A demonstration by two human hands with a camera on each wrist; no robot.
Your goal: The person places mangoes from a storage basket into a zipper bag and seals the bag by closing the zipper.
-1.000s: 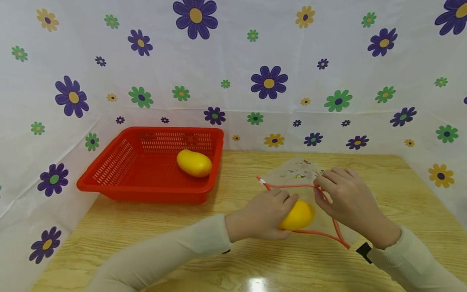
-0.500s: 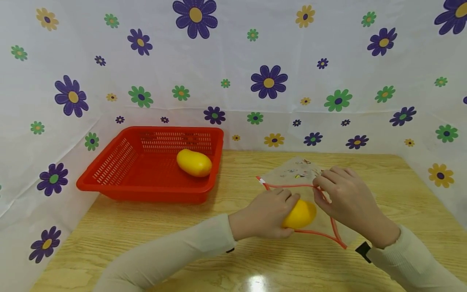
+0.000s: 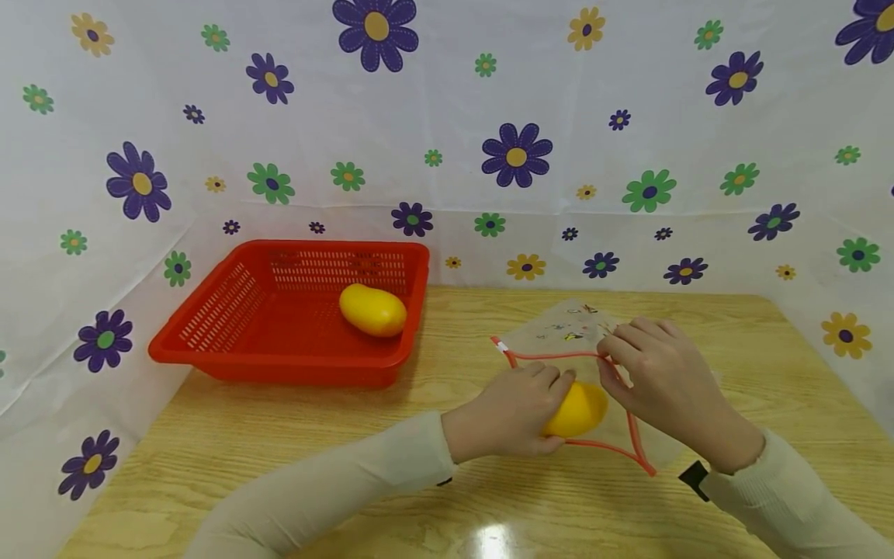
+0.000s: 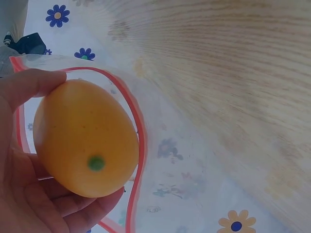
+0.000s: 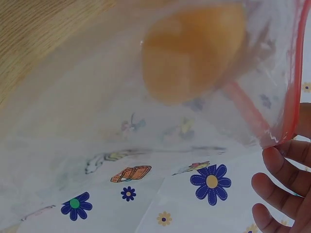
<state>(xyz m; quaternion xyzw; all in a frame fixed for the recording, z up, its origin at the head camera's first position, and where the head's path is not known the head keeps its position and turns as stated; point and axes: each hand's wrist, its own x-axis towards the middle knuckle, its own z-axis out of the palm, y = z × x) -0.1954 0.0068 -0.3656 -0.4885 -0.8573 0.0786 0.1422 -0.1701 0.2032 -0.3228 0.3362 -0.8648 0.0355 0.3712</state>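
A yellow mango (image 3: 576, 409) with a green stem spot is gripped in my left hand (image 3: 513, 410), thumb on one side and fingers curled under the other in the left wrist view. It sits at the spread mouth of a clear zip bag (image 3: 567, 322) with a red edge and small printed figures. My right hand (image 3: 660, 384) pinches the bag's red rim and lifts it. Through the cloudy plastic in the right wrist view, part of the mango (image 5: 192, 53) shows inside the bag.
To the left, a red plastic basket (image 3: 272, 361) with slotted walls holds a second yellow mango (image 3: 373, 310). Both stand on a wooden table (image 3: 447, 512). A white cloth with printed flowers (image 3: 516, 157) hangs behind and at the sides.
The left hand and the mango have shifted slightly to the right, deeper into the bag's mouth. The red rim's near corner has drawn a little left; the right hand has barely moved.
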